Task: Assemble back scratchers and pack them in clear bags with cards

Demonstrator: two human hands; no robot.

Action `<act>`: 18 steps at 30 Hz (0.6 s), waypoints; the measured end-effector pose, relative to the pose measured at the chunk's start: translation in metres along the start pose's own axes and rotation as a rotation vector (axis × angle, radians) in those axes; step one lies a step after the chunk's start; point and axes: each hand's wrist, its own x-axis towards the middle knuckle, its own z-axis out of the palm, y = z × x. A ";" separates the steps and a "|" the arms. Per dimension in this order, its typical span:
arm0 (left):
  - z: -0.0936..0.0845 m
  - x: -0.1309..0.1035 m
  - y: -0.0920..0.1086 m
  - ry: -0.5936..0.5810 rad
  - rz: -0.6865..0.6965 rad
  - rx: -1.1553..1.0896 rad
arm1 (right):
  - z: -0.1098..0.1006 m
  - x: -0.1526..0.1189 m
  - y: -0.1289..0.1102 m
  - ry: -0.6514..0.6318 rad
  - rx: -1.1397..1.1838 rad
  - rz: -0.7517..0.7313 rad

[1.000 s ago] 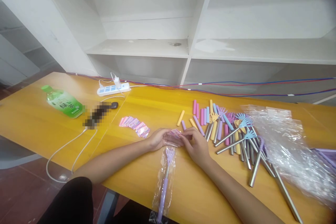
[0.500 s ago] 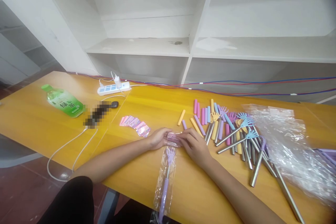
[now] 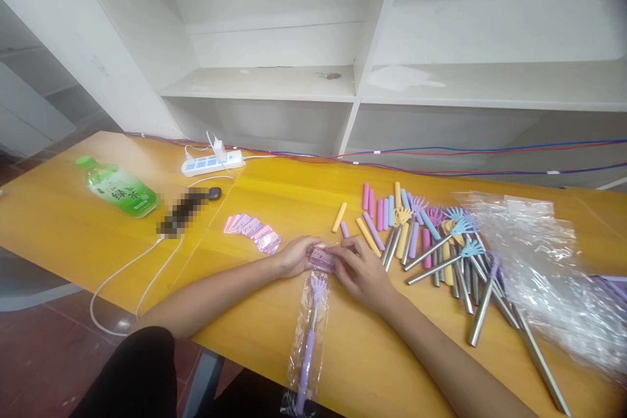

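Observation:
A purple back scratcher lies in a clear plastic bag, its hand-shaped head pointing away from me. At the far end of the bag is a pink-purple printed card. My left hand pinches the card and bag end from the left, fingers closed. From the right, my right hand has its thumb and fingers closed on the same end. Whether the card sits inside the bag or on top of it, I cannot tell. A fanned row of similar cards lies beyond my left hand.
To the right lie coloured handle sleeves, metal rods with claw heads and a heap of clear bags. On the left are a green bottle, a power strip and a white cable. Shelves stand behind.
My right fingers have shifted slightly on the card end, and more of the card's face shows. My left hand stays nearly still. The view has tilted a little.

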 end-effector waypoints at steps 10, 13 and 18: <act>0.000 -0.002 0.000 -0.029 0.051 0.047 | -0.003 0.001 -0.006 -0.085 0.032 0.037; 0.001 -0.002 0.000 -0.086 0.062 0.063 | 0.001 -0.001 -0.003 0.038 0.105 0.191; 0.005 -0.006 0.003 -0.173 0.046 0.165 | 0.004 0.002 0.003 0.119 0.271 0.364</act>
